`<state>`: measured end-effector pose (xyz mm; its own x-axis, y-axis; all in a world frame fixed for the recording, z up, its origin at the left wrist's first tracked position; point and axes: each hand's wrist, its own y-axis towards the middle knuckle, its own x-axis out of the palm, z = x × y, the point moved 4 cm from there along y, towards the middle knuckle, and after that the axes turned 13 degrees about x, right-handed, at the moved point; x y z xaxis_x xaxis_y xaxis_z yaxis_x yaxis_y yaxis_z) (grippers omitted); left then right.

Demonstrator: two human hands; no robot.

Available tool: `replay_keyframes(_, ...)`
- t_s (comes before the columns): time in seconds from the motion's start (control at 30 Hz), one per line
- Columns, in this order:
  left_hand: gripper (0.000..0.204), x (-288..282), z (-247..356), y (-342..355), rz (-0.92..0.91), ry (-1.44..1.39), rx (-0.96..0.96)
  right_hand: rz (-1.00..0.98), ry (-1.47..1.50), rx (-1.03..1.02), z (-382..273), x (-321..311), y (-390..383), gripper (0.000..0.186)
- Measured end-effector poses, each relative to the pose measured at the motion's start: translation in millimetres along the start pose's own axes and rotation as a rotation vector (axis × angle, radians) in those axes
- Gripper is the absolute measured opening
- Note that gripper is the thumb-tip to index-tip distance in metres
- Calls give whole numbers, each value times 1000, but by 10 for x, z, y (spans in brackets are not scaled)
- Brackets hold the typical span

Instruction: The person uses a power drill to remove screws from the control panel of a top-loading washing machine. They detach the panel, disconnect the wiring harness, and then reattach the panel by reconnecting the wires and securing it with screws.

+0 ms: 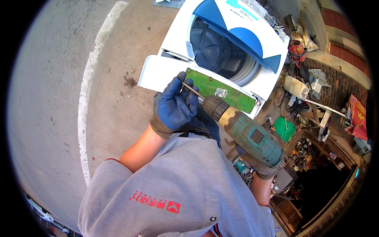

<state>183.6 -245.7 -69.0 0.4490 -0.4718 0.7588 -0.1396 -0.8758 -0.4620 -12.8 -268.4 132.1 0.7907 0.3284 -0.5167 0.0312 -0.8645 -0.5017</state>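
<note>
My right hand (258, 164), in a dark glove, grips a worn teal cordless drill (252, 136) from below, mostly hidden behind it. Its long thin driver bit (193, 90) points up and left. At the bit's tip, my left hand (174, 104) in a blue work glove has its fingertips closed on it; whether a screw is there is too small to tell. Beyond both hands lies a green circuit board (209, 87) on the lowered white panel (160, 71) of a white top-load washing machine (178, 29). The blue lid (237, 35) is raised, baring the dark drum (207, 45).
A white painted line (90, 75) runs along the concrete ground at left. To the right are a green bucket (284, 128), a pale plastic jug (296, 87), a red power tool (297, 53) and cluttered parts by a brick wall (331, 83). Another teal tool (241, 166) lies below the drill.
</note>
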Motion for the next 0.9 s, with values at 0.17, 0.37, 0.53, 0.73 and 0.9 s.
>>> replay_keyframes(0.17,26,-26,-65,36,-4,-11,-13,-73,-70,-3,-22,17,54,49)
replay_keyframes(0.37,31,-114,-136,104,-52,-53,12,-217,-455,-98,-188,66,173,53)
replay_keyframes(0.53,27,-96,-210,124,62,57,94,-155,-760,-357,-273,63,213,61)
replay_keyframes(0.73,26,-94,-200,140,174,105,100,-124,-755,-288,-254,55,210,57)
replay_keyframes(0.9,30,-113,-169,141,190,122,72,-100,-682,-227,-232,110,214,55)
